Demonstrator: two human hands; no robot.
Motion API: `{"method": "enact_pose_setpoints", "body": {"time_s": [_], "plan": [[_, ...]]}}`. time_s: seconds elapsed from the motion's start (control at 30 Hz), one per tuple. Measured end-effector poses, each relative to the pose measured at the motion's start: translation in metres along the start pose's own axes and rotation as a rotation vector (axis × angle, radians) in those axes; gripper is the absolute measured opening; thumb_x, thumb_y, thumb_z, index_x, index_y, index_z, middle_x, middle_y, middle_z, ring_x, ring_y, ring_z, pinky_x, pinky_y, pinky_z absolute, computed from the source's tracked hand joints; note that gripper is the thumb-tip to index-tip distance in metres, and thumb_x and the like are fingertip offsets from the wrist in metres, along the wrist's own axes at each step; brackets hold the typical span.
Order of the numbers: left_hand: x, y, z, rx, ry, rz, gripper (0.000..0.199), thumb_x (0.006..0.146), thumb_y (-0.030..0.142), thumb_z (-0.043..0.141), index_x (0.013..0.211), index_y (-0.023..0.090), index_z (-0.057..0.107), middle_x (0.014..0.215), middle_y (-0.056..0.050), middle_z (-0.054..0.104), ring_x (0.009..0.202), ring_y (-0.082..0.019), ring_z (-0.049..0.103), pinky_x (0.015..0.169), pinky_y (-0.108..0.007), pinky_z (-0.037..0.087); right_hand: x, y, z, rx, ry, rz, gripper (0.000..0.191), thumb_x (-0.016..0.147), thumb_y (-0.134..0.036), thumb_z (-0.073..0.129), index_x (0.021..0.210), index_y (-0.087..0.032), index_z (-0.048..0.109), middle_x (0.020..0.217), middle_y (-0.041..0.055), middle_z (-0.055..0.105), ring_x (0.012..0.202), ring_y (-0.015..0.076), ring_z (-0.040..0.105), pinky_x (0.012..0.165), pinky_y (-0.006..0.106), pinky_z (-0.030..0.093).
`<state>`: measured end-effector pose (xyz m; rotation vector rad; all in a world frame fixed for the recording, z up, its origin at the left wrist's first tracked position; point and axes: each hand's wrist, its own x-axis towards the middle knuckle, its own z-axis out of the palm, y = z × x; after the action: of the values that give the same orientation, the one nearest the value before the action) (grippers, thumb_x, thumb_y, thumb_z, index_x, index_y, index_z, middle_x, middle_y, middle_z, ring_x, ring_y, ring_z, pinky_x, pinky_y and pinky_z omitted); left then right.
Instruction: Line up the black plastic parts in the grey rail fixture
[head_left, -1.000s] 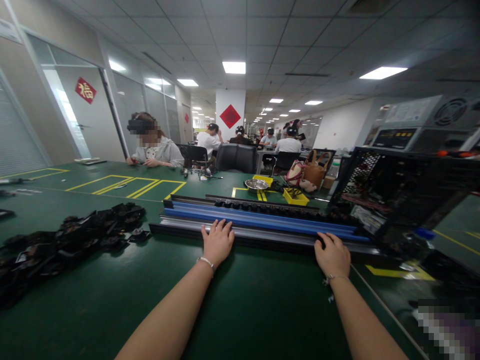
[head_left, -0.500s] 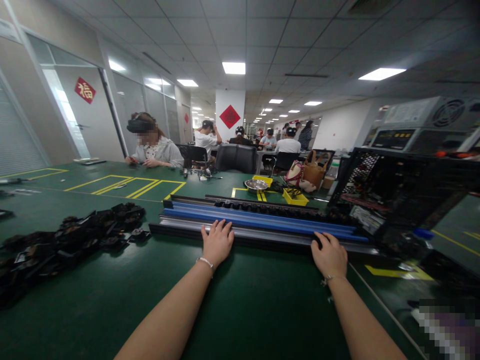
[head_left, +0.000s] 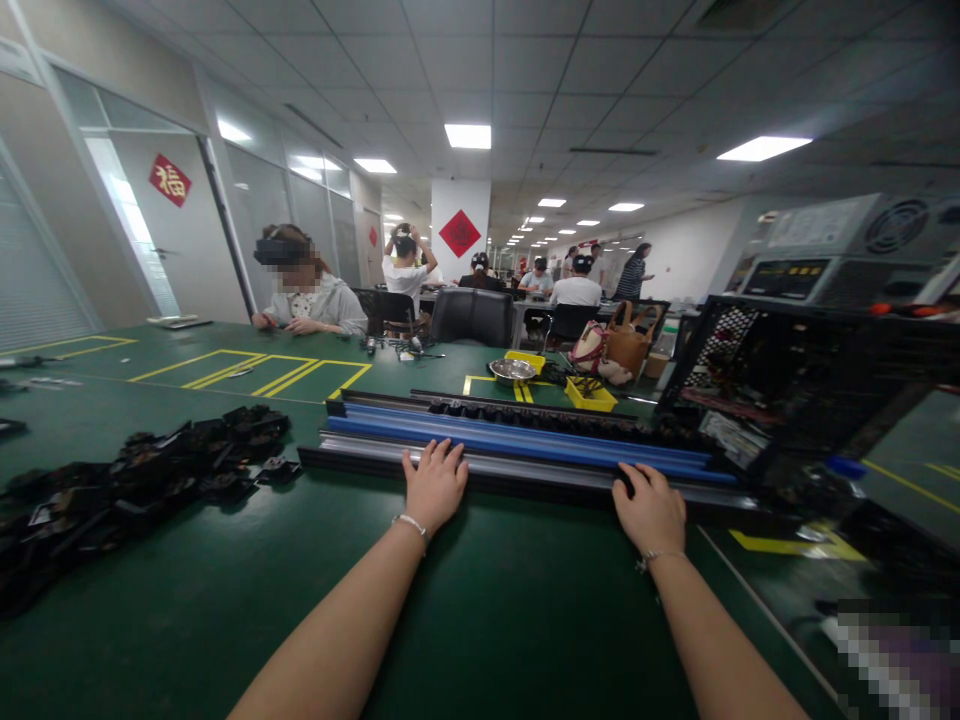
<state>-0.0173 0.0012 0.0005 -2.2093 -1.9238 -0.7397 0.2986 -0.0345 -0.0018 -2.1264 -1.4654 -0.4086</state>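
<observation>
Long rails lie side by side across the green table (head_left: pixel 525 600): a blue rail (head_left: pixel 525 436) behind, and a silver-grey rail (head_left: pixel 517 466) with black edges in front. My left hand (head_left: pixel 436 485) rests on the front rail left of its middle, fingers spread and pointing away from me. Farther right, my right hand (head_left: pixel 651 508) touches the same rail with its fingers apart and slightly bent. Neither hand is wrapped round anything. Behind the blue rail runs a row of small black parts (head_left: pixel 525 412).
Black parts (head_left: pixel 150 480) are heaped on the left. A metal bowl (head_left: pixel 513 371) and a yellow tray (head_left: pixel 591 394) stand beyond the rails. An open computer case (head_left: pixel 810 390) is at the right. Across the table sits a person (head_left: pixel 315 300) with a headset.
My right hand has slid slightly left along the front rail. My left hand and the rails have stayed put. In the background, a person in stripes has moved right.
</observation>
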Motion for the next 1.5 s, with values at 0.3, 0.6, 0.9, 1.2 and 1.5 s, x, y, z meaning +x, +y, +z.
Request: {"method": "enact_pose_setpoints", "body": {"time_s": [0.3, 0.6, 0.9, 1.2, 1.5], "plan": [[-0.001, -0.001, 0.002, -0.006, 0.025, 0.016, 0.044, 0.091, 0.041, 0.029, 0.128, 0.032, 0.05, 0.137, -0.003, 0.047, 0.13, -0.025, 0.033, 0.107, -0.061, 0.009, -0.002, -0.008, -0.004, -0.025, -0.016, -0.017, 0.044, 0.083, -0.035, 0.034, 0.115, -0.022, 0.06, 0.124, 0.0088, 0.051, 0.105, 0.0237, 0.051, 0.098, 0.045, 0.032], [0.0, 0.0, -0.001, -0.01, -0.001, -0.002, 0.043, 0.091, 0.041, 0.029, 0.128, 0.033, 0.05, 0.139, -0.002, 0.046, 0.131, -0.025, 0.032, 0.107, -0.06, 0.007, -0.004, -0.012, -0.006, -0.032, -0.035, -0.016, 0.046, 0.083, -0.037, 0.032, 0.117, -0.022, 0.059, 0.125, 0.0095, 0.05, 0.106, 0.0246, 0.051, 0.099, 0.047, 0.031], [0.0, -0.001, 0.002, -0.016, 0.016, 0.007, 0.043, 0.09, 0.041, 0.029, 0.127, 0.032, 0.05, 0.138, -0.002, 0.046, 0.13, -0.024, 0.033, 0.107, -0.06, 0.006, -0.004, -0.015, -0.006, -0.035, -0.065, -0.028, 0.047, 0.084, -0.039, 0.031, 0.119, -0.021, 0.058, 0.127, 0.0092, 0.049, 0.108, 0.0247, 0.05, 0.099, 0.046, 0.031], [0.0, -0.002, 0.004, -0.015, 0.037, 0.025, 0.043, 0.091, 0.041, 0.029, 0.127, 0.032, 0.05, 0.137, -0.003, 0.047, 0.13, -0.025, 0.034, 0.107, -0.061, 0.008, -0.006, -0.019, -0.005, -0.05, -0.037, -0.051, 0.045, 0.084, -0.036, 0.034, 0.118, -0.021, 0.059, 0.126, 0.01, 0.05, 0.106, 0.0243, 0.052, 0.097, 0.044, 0.033], [0.0, -0.002, 0.004, 0.003, 0.042, 0.021, 0.043, 0.091, 0.041, 0.029, 0.127, 0.032, 0.051, 0.137, -0.003, 0.048, 0.129, -0.025, 0.034, 0.106, -0.061, 0.01, -0.007, -0.021, -0.004, -0.06, -0.044, -0.046, 0.046, 0.085, -0.036, 0.033, 0.12, -0.02, 0.058, 0.128, 0.0111, 0.049, 0.109, 0.0251, 0.051, 0.098, 0.045, 0.032]]}}
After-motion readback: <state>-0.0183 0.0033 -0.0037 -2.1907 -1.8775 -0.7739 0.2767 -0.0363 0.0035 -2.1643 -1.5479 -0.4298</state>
